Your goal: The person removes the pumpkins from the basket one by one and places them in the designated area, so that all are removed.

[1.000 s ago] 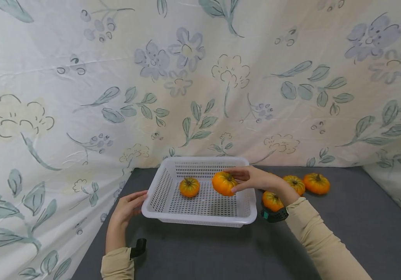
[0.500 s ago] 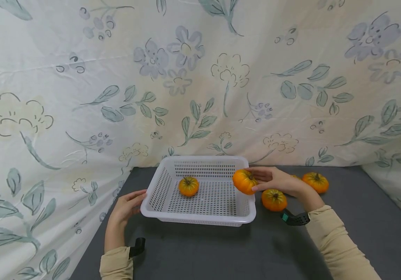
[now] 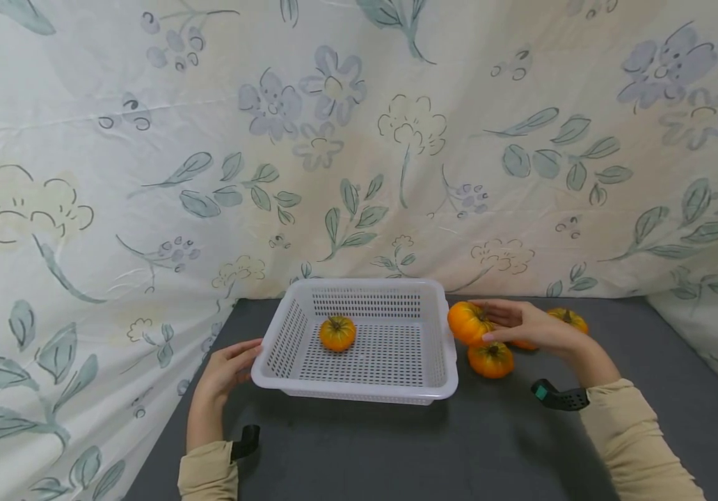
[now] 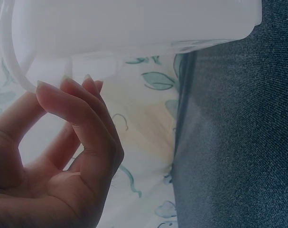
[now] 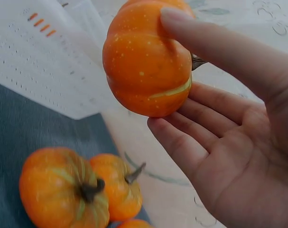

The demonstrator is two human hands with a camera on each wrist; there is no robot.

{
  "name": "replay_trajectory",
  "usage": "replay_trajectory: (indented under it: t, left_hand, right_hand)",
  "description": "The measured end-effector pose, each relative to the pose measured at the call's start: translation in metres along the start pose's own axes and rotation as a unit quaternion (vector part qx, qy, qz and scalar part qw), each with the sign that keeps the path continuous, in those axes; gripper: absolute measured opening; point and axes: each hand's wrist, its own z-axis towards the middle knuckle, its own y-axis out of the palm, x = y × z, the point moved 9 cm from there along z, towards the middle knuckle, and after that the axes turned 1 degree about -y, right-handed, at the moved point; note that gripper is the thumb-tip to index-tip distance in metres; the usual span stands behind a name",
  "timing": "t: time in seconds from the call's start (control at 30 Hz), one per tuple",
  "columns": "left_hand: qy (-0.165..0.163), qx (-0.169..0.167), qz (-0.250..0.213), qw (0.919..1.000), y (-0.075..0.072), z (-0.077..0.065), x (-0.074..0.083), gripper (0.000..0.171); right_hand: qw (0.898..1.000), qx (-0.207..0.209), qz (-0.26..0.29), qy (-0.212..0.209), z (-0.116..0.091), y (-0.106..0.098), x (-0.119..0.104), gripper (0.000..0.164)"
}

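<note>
My right hand (image 3: 531, 328) holds a small orange pumpkin (image 3: 467, 323) just past the right rim of a white perforated plastic basket (image 3: 359, 391). In the right wrist view the thumb presses one side of this pumpkin (image 5: 146, 61) while fingertips support the other, its brown stem toward the palm. At the basket's left rim, my left hand (image 3: 224, 372) pinches the edge; the left wrist view shows its curled fingers (image 4: 94, 123) against the rim. One pumpkin (image 3: 337, 334) sits inside the basket, left of its middle. Directly below the held one, another pumpkin (image 3: 490, 359) rests on the table.
Farther right on the dark grey table (image 3: 371, 452) lies a pumpkin (image 3: 569, 319), and one more (image 3: 524, 345) is mostly hidden behind the right hand. A floral cloth (image 3: 359, 153) hangs behind the table's back edge.
My right hand has carried the pumpkin rightward, from above the basket's inside to beyond its right rim. The left hand and the basket have stayed in place.
</note>
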Motion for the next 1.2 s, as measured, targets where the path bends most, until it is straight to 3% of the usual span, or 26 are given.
replay_trajectory:
  t: [0.7, 1.2]
  left_hand:
    - [-0.001, 0.002, 0.002, 1.0000, -0.001, 0.001, 0.001, 0.058]
    - [-0.006, 0.001, 0.005, 1.0000, -0.001, 0.000, 0.000, 0.059]
  right_hand:
    - [0.997, 0.006, -0.028, 0.068, -0.048, -0.031, 0.064, 0.084]
    - [0.993, 0.019, -0.034, 0.107, -0.062, -0.035, 0.097, 0.085]
